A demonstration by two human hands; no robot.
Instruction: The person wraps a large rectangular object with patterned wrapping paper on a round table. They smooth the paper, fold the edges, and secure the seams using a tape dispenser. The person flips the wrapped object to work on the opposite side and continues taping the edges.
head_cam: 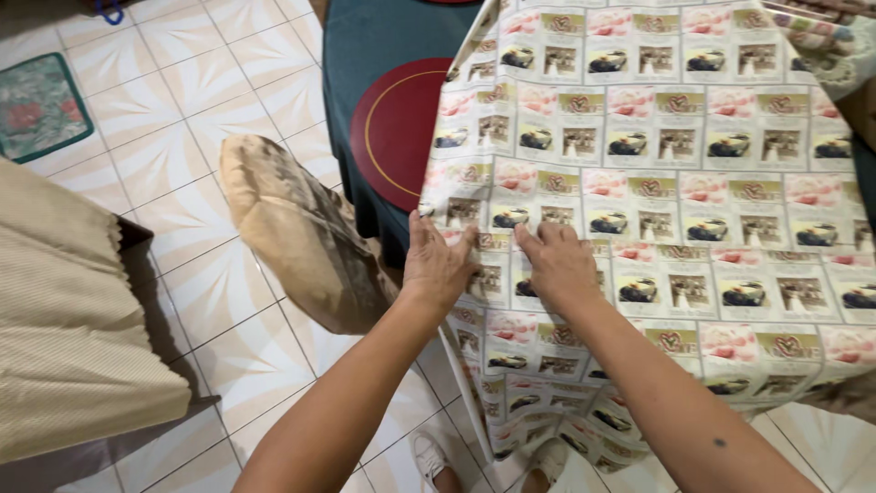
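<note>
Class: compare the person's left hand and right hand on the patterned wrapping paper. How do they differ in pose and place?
The left hand lies at the wrapping paper edge, fingers spread; the right hand lies further in, fingers closer together. The left thumb points inward; the right thumb is hidden. Both press flat, palms down.

**Even indoor light, sharp centre, stretched edges**

Bright, soft light falls from above. The wrapping paper (657, 164) shows a mild sheen but no harsh glare. Faint shadows lie under the cushion (292, 228) on the tiled floor (173, 110). Focus is crisp mid-frame; the edges bend and soften from the wide lens.
</note>
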